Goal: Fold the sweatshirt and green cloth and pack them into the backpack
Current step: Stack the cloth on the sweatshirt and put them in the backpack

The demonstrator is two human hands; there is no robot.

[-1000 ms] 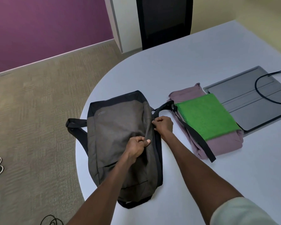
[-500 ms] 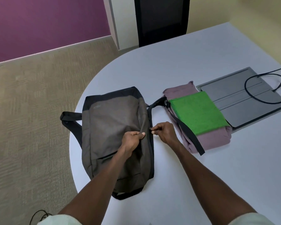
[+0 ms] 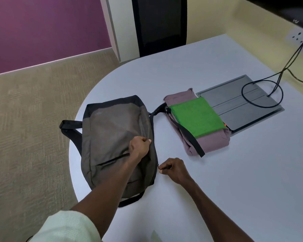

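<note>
White round desk (image 3: 208, 172), carpeted floor; grey backpack (image 3: 112, 137) flat at left edge. Left hand (image 3: 139, 147) gripping backpack fabric, right hand (image 3: 173, 169) pinching zipper pull (image 3: 158, 165). Folded sweatshirt (image 3: 212, 142) under green cloth (image 3: 196, 117) mid-desk.

Both forearms reach forward, bare below pale pushed-up sleeves. The left hand (image 3: 139, 147) has its fingers curled, pinching a fold of fabric, knuckles up. The right hand (image 3: 173, 169) sits lower and to the right, thumb and forefinger pinched on a small pull.
</note>
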